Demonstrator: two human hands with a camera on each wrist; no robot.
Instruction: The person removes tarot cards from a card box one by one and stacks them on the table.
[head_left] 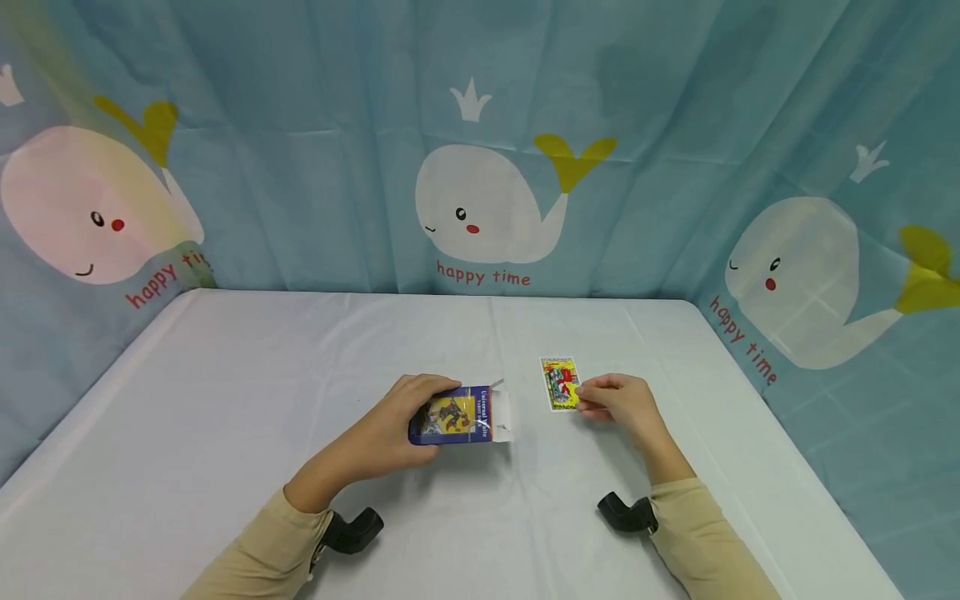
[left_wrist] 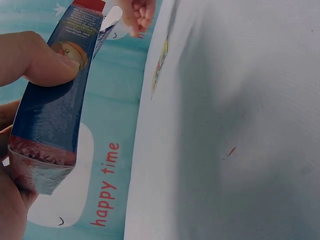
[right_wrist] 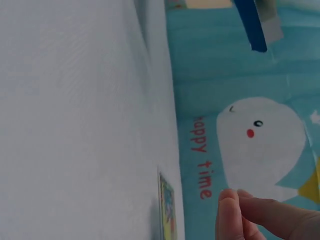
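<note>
Left hand [head_left: 397,421] gripped the blue card box [head_left: 459,414], flap open, just above the white table [head_left: 225,400], while right hand [head_left: 622,402], fingers loosely curled and holding nothing, touched the face-up card [head_left: 559,383] lying flat right of the box.

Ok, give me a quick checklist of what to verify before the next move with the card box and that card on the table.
1. Left hand grips the card box: ok.
2. Box flap open, facing the card: ok.
3. Card lying flat, face up on the table: ok.
4. Right hand at the card's near edge: ok.
5. Right hand actually pinching the card: cannot tell.
6. More cards left inside the box: cannot tell.
</note>
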